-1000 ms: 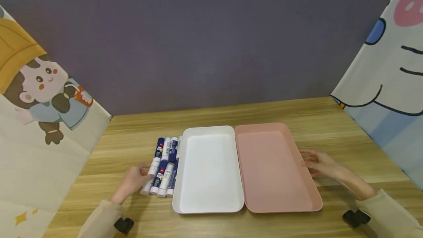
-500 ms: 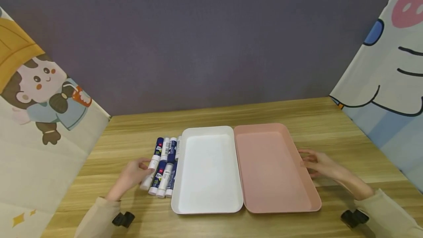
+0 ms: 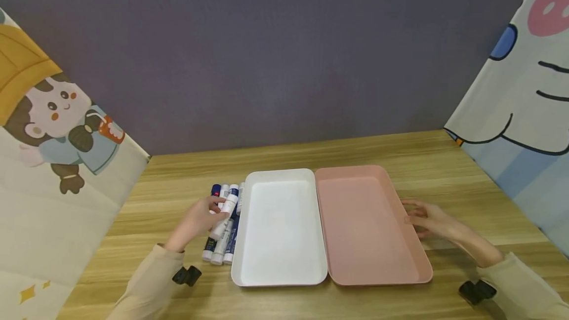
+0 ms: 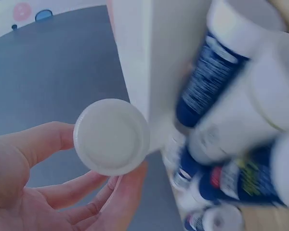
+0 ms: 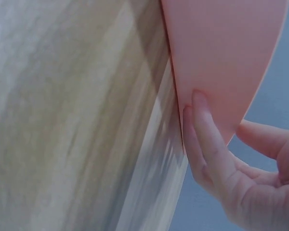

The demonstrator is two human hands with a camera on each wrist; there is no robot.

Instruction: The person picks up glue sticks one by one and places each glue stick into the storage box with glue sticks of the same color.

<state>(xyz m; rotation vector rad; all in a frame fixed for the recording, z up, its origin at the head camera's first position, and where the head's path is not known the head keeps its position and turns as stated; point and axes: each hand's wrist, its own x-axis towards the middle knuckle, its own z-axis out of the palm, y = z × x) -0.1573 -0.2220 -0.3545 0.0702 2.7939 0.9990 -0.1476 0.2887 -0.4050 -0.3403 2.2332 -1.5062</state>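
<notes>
i have the left hand (image 3: 201, 221) grasping one white glue stick (image 3: 225, 219) above the others, just left of the white tray (image 3: 280, 231). i judge this early work: the remaining blue and white glue sticks (image 3: 221, 249) lie loosely in two rows beside that tray, none inside it. my right hand (image 3: 437, 222) pinches the wall of the pink tray (image 3: 373, 231), right of the white tray.

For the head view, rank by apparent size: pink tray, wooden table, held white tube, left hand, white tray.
Largest to smallest:
1. Wooden table
2. White tray and pink tray, too alike to rank
3. Left hand
4. Held white tube
</notes>
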